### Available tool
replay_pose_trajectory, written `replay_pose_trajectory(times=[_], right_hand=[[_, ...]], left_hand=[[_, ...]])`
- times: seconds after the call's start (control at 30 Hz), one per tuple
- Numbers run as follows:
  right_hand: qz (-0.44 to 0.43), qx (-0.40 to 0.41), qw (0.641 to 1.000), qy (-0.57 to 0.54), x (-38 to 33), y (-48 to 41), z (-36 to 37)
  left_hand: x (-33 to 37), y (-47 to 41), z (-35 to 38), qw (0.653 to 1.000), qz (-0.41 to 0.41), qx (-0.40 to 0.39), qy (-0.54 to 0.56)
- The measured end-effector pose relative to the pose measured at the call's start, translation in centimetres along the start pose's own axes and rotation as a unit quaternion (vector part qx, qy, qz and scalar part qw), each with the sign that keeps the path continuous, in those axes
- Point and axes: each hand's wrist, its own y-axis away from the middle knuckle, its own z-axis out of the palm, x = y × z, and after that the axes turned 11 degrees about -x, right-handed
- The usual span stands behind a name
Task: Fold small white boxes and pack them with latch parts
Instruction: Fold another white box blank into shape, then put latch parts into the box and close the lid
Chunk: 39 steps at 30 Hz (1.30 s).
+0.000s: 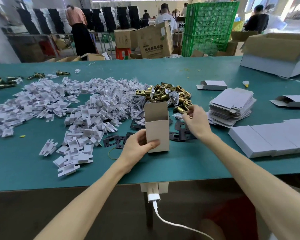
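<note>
Left hand (140, 144) grips the small white box (157, 129) low on its left side, with the thumb across the front face. The box stands upright on the counter (197, 163), top open, rear flap sticking up.

Right hand (196, 120) is apart from the left, reaching past the box's right side to the near edge of the brass latch pile (164, 94). Its fingers curl at one brass latch (181, 109). That spot is motion-blurred, so I can't tell if the grip is actually closed on it.

Around the box:
- Black strike plates (121, 139) lie flat on the counter just left of and behind the box, with more to its right under the right wrist.
- A big spread of white plastic inserts (59, 104) covers the left half of the counter, touching the latch pile's left edge.
- A few loose latches (3, 83) sit at far left, well apart from the main pile.
- A stack of flat box blanks (232, 106) is just right of the right hand.
- A row of closed finished boxes (270, 141) lies at near right.
- Two folded boxes lie on their sides with open ends: one (213, 84) behind the blanks, one (291, 101) at the right edge.
- An open carton (275, 52) sits at the far right corner.
- A yellow rubber band (112, 153) lies by the left wrist.
</note>
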Motion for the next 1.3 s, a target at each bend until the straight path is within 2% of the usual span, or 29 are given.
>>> replay_pose_trajectory(times=[0.07,0.17,0.3,0.43,0.53,0.67,0.83,0.93,1.13,1.3], right_hand=[[0.038,-0.035,0.987,0.15,1.0,-1.7,0.2],[0.056,-0.057,0.962,0.259,1.9,-2.5,1.0],[0.086,-0.042,0.962,0.256,1.8,-3.1,1.3],[0.119,-0.065,0.957,0.256,1.2,-3.8,1.0],[0.112,-0.067,0.957,0.258,1.2,-3.7,0.8],[0.079,-0.024,0.959,0.271,1.0,-3.0,0.8],[0.022,0.03,0.981,0.188,-0.7,-3.0,0.2],[0.02,0.044,0.99,0.13,-1.7,-3.0,-0.2],[-0.008,0.061,0.997,0.046,-2.2,-1.4,-1.0],[-0.031,0.099,0.99,-0.09,-4.1,0.5,-2.9]], left_hand=[[-0.1,0.1,0.1,1.0,-0.001,0.003,-0.009],[-0.2,0.0,0.1,1.0,0.0,0.003,-0.019],[-0.3,-0.2,0.1,1.0,-0.002,0.003,-0.024],[-0.3,-0.2,0.0,1.0,-0.004,0.009,-0.025],[-0.4,-0.2,0.0,1.0,-0.007,0.007,-0.021],[-0.4,-0.1,0.0,1.0,-0.01,0.006,-0.018],[-0.4,-0.2,-0.1,1.0,-0.009,0.008,-0.018],[-0.4,-0.2,0.0,1.0,-0.008,0.007,-0.014],[-0.3,-0.1,0.0,1.0,-0.002,0.008,-0.009],[-0.4,-0.2,0.0,1.0,-0.002,0.007,-0.009]])
